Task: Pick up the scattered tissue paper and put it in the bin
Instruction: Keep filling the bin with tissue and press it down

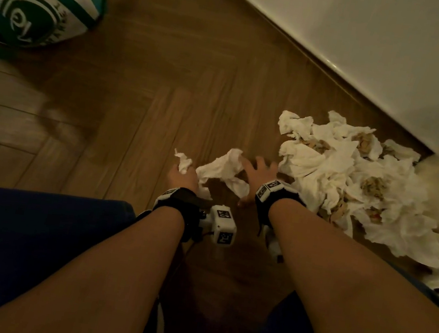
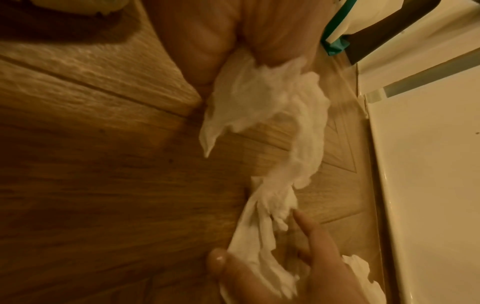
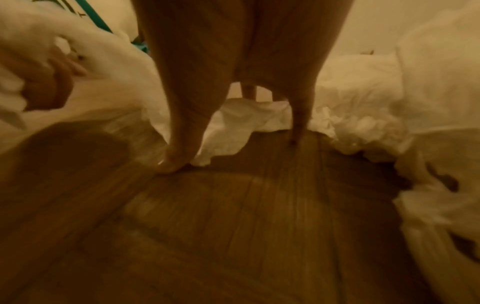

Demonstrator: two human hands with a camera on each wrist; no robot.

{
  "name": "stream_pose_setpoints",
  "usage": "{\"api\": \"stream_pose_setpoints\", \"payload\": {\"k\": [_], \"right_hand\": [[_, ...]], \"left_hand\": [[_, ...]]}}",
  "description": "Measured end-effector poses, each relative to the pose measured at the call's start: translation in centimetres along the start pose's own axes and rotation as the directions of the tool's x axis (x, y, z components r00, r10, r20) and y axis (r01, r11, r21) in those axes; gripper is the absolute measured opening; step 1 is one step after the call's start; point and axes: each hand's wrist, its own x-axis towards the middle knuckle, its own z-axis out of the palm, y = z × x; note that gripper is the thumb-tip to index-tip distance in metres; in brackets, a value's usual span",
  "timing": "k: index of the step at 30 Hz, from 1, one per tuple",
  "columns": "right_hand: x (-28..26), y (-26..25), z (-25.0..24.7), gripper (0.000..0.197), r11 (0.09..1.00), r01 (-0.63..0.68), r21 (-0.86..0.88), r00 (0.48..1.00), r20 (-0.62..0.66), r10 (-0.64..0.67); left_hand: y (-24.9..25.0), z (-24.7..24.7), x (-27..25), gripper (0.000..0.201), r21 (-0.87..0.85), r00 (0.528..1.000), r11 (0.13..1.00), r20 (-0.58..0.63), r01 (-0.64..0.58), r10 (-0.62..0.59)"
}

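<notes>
Tissue (image 1: 224, 167) between left hand (image 1: 181, 178) and right hand (image 1: 258, 172)

Your tissue pile (image 1: 351, 182) lies crumpled and white on the wood floor (image 1: 140, 115) by the wall, some pieces stained brown. One loose tissue (image 1: 223, 169) stretches beside the pile, one end bunched in your left hand (image 1: 183, 176).

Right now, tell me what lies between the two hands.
In the head view, a crumpled white tissue spans the gap: the left hand grips one end, the right hand spreads over the other. Wooden floor shows beneath.
</notes>
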Motion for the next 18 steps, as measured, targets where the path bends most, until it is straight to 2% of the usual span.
{"api": "stream_pose_setpoints", "payload": {"k": [2,4,6,10,13,15,18], "right_hand": [[-0.2,0.0,-0.4,0.084,0.997,-0.027,0.069,0.997,-0.072,0.032],[-0.4,-0.3,-1.2,0.047,0.992,-0.03,0.119,0.997,-0.067,0.038],[-0.9,-0.6,-1.7,0.031,0.991,-0.033,0.131,0.999,-0.014,0.035],[-2.0,-0.5,-3.1,0.024,0.988,-0.067,0.142,0.996,0.075,0.057],[-3.4,-0.1,-4.4,0.032,0.972,-0.053,0.23,0.995,0.1,0.031],[-4.7,0.0,-5.3,0.034,0.94,-0.076,0.331,0.994,0.096,0.046],[-6.4,0.7,-6.5,0.032,0.912,-0.088,0.401,0.996,0.063,0.068]], "left_hand": [[0.3,-0.1,-0.1,0.049,-0.025,0.998,0.998,0.045,0.055,-0.054],[0.7,-0.1,-0.3,0.069,-0.032,0.984,0.988,0.094,0.152,-0.148],[0.8,0.2,-0.7,0.075,0.036,0.976,0.991,0.168,0.132,-0.136],[1.1,1.2,-1.4,0.051,0.21,0.97,0.977,0.242,-0.016,-0.036],[1.6,1.5,-2.3,0.044,0.232,0.954,0.972,0.298,-0.035,-0.037],[2.1,1.5,-3.1,0.039,0.17,0.937,0.985,0.347,-0.028,-0.033],[2.6,1.7,-4.3,0.041,0.199,0.9,0.975,0.436,-0.094,-0.002]]}}
